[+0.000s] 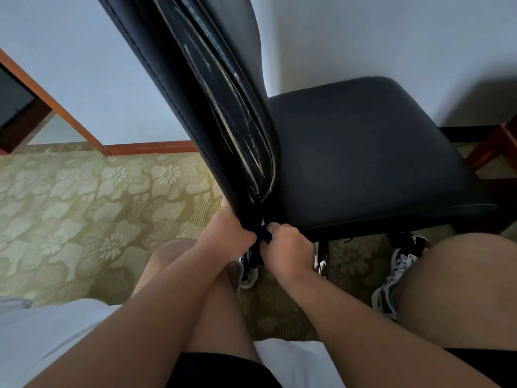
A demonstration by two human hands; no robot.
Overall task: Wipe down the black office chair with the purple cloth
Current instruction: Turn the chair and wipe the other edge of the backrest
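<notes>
- A green-gold floral carpet (84, 205) covers the floor, and a brown wooden skirting board (151, 149) runs along the foot of the white wall (84, 65).
- My black-and-white sneakers (397, 273) are planted under and beside the seat, and my bare knees crowd the lower view.
- The black padded office chair (363, 152) fills the middle. I see its backrest edge-on, with the seat spreading to the right.
- The bottom of the backrest stands in the way and hides the fingers of my left hand (223, 236), which curl round its lower edge in a firm grip.
- My right hand (285, 247) is closed into a fist on the dark purple cloth (264, 240).
- The cloth is bunched where the backrest meets the seat, squeezed between both hands, with only a small fold showing.
</notes>
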